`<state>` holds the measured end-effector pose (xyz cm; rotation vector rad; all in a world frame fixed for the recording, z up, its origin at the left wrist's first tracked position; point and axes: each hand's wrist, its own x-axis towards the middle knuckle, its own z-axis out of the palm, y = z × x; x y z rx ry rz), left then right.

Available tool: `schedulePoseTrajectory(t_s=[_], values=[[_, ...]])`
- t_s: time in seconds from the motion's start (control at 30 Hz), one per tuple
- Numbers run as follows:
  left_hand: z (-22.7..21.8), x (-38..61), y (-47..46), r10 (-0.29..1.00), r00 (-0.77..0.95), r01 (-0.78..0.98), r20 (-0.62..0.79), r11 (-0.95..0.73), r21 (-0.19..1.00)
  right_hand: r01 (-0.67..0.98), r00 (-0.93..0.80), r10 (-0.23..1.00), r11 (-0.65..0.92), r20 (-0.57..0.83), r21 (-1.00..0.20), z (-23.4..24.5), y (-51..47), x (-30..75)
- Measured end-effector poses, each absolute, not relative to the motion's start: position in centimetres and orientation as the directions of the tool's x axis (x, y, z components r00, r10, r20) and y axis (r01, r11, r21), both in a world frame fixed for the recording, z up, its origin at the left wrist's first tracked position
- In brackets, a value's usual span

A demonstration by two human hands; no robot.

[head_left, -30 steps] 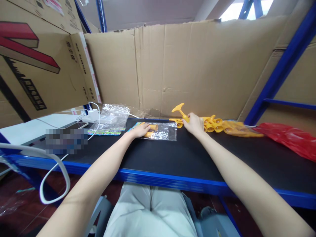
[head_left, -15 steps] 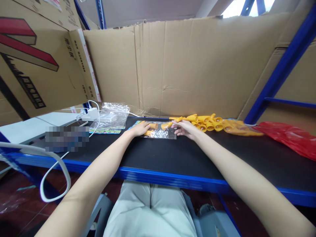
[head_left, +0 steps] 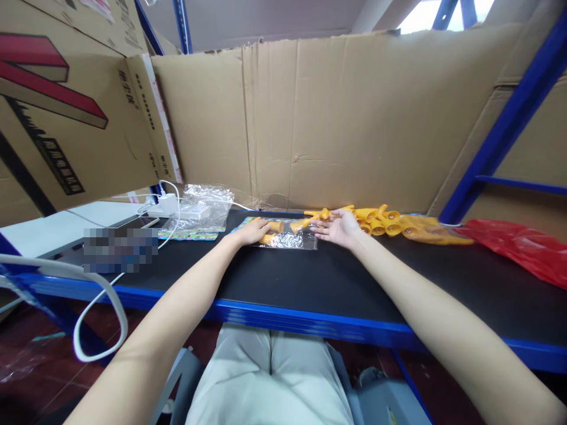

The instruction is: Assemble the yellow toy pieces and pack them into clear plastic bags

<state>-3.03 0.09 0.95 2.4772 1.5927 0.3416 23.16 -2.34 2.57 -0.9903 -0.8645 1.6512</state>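
Note:
My left hand (head_left: 251,231) presses down on the left end of a clear plastic bag (head_left: 290,240) that lies flat on the black shelf top (head_left: 310,277). Yellow plastic toy parts show through the bag. My right hand (head_left: 339,228) rests at the bag's right mouth with its fingers spread. A yellow toy piece (head_left: 310,222) lies at its fingertips, partly in the bag's mouth. Just right of that hand is a pile of several yellow toy pieces (head_left: 381,222).
A yellowish bag of more pieces (head_left: 432,232) and a red plastic bag (head_left: 525,251) lie to the right. At the left are a stack of clear bags (head_left: 204,205), printed cards (head_left: 188,236), a white charger (head_left: 165,206) with a cable. A cardboard wall (head_left: 332,118) stands behind.
My right hand brought a yellow toy piece from the pile over to the bag's mouth and opened its fingers. My left hand stayed on the bag.

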Motion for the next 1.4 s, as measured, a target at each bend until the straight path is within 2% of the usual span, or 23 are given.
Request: schedulePoseTrajectory(t_s=[0.2, 0.5, 0.73, 0.97, 1.07, 1.2, 1.3, 1.4], values=[[0.5, -3.4, 0.8, 0.884, 0.45, 0.831, 0.129, -0.467, 0.302, -0.296, -0.2, 0.944, -0.312, -0.261, -0.903, 2.0, -2.3, 22.0], [0.1, -3.1, 1.0, 0.866, 0.479, 0.806, 0.142, -0.499, 0.319, -0.365, -0.207, 0.943, -0.32, -0.259, -0.874, 0.6, -1.9, 20.9], [0.2, -2.6, 0.6, 0.863, 0.488, 0.807, 0.132, -0.503, 0.308, -0.492, -0.003, 0.978, -0.183, -0.208, -0.852, 0.3, -1.4, 20.4], [0.3, -2.4, 0.5, 0.859, 0.497, 0.809, 0.119, -0.509, 0.293, -0.467, 0.043, 0.981, -0.148, -0.189, -0.872, 0.3, -2.2, 19.1], [0.3, -2.4, 0.4, 0.862, 0.493, 0.815, 0.116, -0.504, 0.286, -0.356, -0.018, 0.981, -0.186, -0.192, -0.916, 0.4, -2.4, 19.0], [0.2, -2.2, 0.4, 0.87, 0.48, 0.825, 0.112, -0.491, 0.28, -0.019, -0.049, 0.991, -0.125, -0.124, -0.992, 0.3, -2.3, 19.5], [-0.1, -2.1, 0.6, 0.925, 0.35, 0.874, 0.147, -0.379, 0.305, 0.234, -0.019, 0.999, -0.04, -0.046, -0.971, 0.3, -2.1, 19.9], [-0.4, -2.1, 0.8, 0.972, 0.163, 0.896, 0.167, -0.217, 0.388, 0.34, -0.023, 1.0, 0.007, -0.001, -0.94, 0.3, -2.1, 20.1]])
